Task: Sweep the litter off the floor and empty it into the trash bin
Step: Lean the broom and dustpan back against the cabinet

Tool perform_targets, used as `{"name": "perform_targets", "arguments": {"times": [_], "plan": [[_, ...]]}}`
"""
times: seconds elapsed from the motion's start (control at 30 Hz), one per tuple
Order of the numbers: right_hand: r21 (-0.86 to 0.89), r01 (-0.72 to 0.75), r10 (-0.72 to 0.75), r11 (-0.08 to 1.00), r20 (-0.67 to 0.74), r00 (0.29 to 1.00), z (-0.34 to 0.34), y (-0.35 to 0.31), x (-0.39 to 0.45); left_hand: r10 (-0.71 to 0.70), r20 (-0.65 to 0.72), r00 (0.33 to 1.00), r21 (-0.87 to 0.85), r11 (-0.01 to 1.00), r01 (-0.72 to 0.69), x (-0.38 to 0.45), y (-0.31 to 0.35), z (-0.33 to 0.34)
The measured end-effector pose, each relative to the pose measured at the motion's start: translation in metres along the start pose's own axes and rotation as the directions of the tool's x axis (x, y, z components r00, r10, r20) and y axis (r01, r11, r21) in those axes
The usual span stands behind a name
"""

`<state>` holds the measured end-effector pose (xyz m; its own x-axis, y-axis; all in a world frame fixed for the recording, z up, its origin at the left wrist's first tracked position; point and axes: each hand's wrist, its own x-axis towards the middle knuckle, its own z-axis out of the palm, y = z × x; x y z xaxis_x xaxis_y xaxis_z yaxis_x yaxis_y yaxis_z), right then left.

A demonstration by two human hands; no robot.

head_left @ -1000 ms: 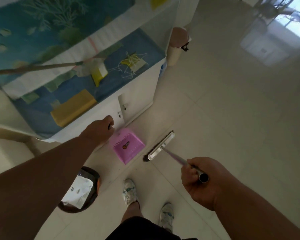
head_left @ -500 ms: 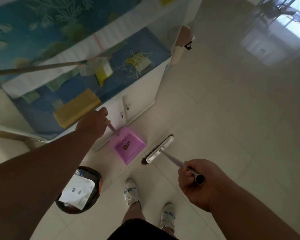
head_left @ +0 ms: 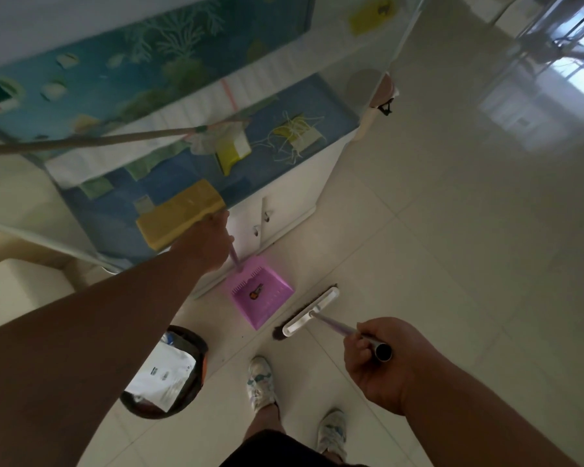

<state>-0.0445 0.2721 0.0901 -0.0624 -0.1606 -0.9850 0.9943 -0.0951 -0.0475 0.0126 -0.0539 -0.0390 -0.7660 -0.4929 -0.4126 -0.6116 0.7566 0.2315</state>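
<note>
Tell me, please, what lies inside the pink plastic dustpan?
One small dark-and-orange piece of litter lies on the ribbed floor of the pink plastic dustpan. The left hand partly hides the handle.

Home room: fish tank [head_left: 169, 106], tiled floor [head_left: 452, 264].

Glass fish tank [head_left: 169, 106] on white cabinet [head_left: 284, 210]; 2 sneakers [head_left: 260, 382].
</note>
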Motion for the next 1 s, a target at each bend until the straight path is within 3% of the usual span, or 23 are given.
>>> {"name": "perform_targets", "arguments": {"times": [0.1,0.3,0.53,0.67,1.0], "plan": [[-0.001,0.001,-0.001,1.000,0.014,1.000,0.006,0.004,-0.001,-0.001,0.068,0.998,-0.059,0.998,0.005,0.001,0.000,-0.005],[-0.009,-0.003,0.004,1.000,0.037,0.999,0.016,0.006,0.001,0.005,0.042,0.999,-0.152,0.988,0.001,-0.005,-0.002,-0.008],[-0.141,-0.022,0.027,0.990,0.036,0.999,0.038,-0.005,0.020,-0.034,-0.130,0.991,-0.265,0.964,-0.002,-0.022,-0.017,0.001],[-0.166,-0.018,0.020,0.986,0.013,1.000,0.057,-0.012,0.044,-0.053,-0.121,0.991,-0.277,0.961,0.017,-0.035,-0.018,-0.006],[-0.263,0.108,-0.054,0.959,0.205,0.977,0.108,-0.014,0.053,-0.225,-0.056,0.973,-0.434,0.883,0.179,-0.049,-0.024,-0.013]]}}
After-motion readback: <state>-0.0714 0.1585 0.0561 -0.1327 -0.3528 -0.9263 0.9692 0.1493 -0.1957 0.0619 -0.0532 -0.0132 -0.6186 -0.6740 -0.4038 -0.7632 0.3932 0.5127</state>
